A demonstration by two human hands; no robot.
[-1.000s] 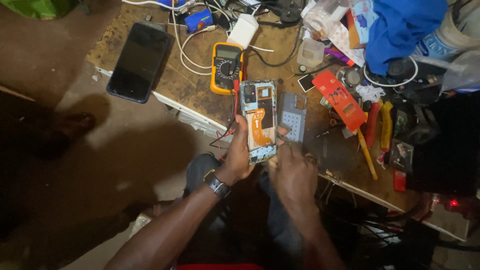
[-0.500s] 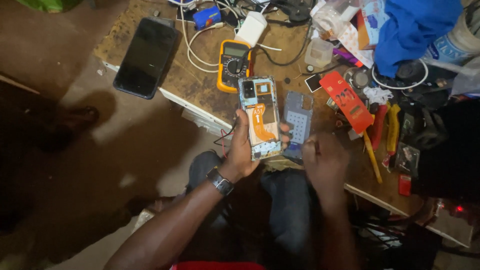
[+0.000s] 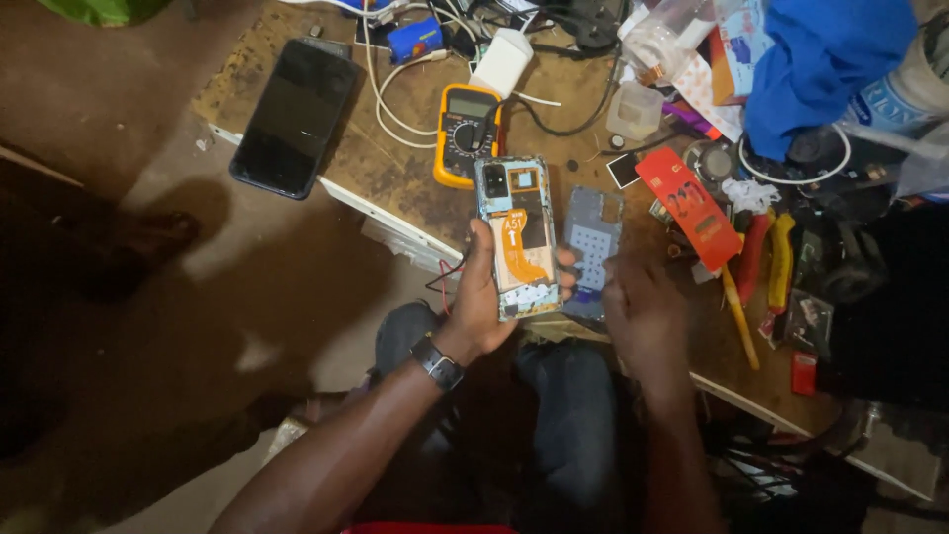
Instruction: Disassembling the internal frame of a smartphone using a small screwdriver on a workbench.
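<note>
My left hand (image 3: pixel 481 302) holds an opened phone (image 3: pixel 518 235) upright, back cover off, its battery and orange ribbon cable exposed. A watch sits on that wrist. My right hand (image 3: pixel 645 314) hovers just right of the phone, fingers loosely curled, near a grey plastic inner frame (image 3: pixel 591 240) lying on the workbench. Whether the right fingers pinch anything small is hidden.
A yellow multimeter (image 3: pixel 465 133) lies behind the phone. A black smartphone (image 3: pixel 294 117) rests screen-up at the bench's left end. Red card (image 3: pixel 689 206), red and yellow-handled pliers (image 3: pixel 766 262), a white charger (image 3: pixel 501 61), cables, a blue cloth (image 3: pixel 816 59) crowd the wooden bench (image 3: pixel 390 173).
My right hand has drawn back from the phone and moved right, off the grey frame. The left hand keeps the phone held in about the same spot.
</note>
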